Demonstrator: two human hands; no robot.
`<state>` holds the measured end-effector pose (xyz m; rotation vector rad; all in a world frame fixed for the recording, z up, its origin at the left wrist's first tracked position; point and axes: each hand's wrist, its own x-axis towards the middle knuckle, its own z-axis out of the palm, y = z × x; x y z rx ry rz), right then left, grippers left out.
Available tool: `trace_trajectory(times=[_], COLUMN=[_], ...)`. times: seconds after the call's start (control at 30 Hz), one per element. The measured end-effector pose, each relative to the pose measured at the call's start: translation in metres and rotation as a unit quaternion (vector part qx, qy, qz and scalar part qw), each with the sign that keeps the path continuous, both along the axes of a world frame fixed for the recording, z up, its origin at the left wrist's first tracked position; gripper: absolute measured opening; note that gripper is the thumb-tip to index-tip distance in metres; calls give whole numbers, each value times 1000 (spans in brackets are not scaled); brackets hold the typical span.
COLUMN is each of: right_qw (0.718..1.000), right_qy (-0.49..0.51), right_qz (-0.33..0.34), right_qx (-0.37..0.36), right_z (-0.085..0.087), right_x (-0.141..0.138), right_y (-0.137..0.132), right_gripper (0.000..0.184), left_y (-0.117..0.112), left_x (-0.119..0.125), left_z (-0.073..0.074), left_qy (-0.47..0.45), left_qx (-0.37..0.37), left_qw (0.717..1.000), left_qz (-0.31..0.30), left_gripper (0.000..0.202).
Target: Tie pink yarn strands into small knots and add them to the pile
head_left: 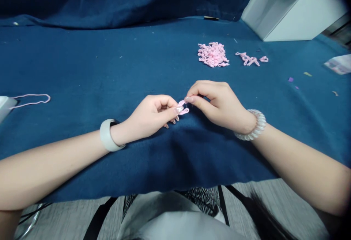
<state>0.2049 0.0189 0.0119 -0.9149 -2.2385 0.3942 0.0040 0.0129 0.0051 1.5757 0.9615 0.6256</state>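
Between my two hands is a small looped piece of pink cord (184,111), just above the front part of the blue cloth. My left hand (157,113) pinches it between thumb and fingers, and a loop sticks out past the thumb. The thumb and forefinger of my right hand (214,101) close on the upper end of the same cord. How the cord is knotted under the fingertips is hidden. Farther back lies a pile of pink knotted cord pieces (213,54), with several more loose knotted pieces (248,59) to its right.
Blue cloth (95,68) covers the table. At the left edge, a long pink cord loop (33,95) runs out from a white object (3,107). A white box (296,17) stands at the back right, near a plastic packet (340,64) and small paper scraps (291,79).
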Motion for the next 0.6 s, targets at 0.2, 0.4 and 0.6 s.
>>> trace_trajectory(times=[0.2, 0.4, 0.6], right_qw=[997, 979, 938], right_qy=[-2, -95, -184], right_qz=[-13, -9, -61], right_qx=[74, 180, 289], right_z=[-3, -3, 2], right_x=[-6, -7, 0], right_y=[-4, -4, 0], right_gripper=[17, 18, 27], left_y=[-2, -5, -2], left_x=[2, 3, 3], left_z=[-3, -5, -4], left_qy=[25, 63, 44], left_qx=[61, 150, 141], left_qw=[997, 984, 985], left_qz=[-33, -77, -92], left_gripper=[24, 27, 27])
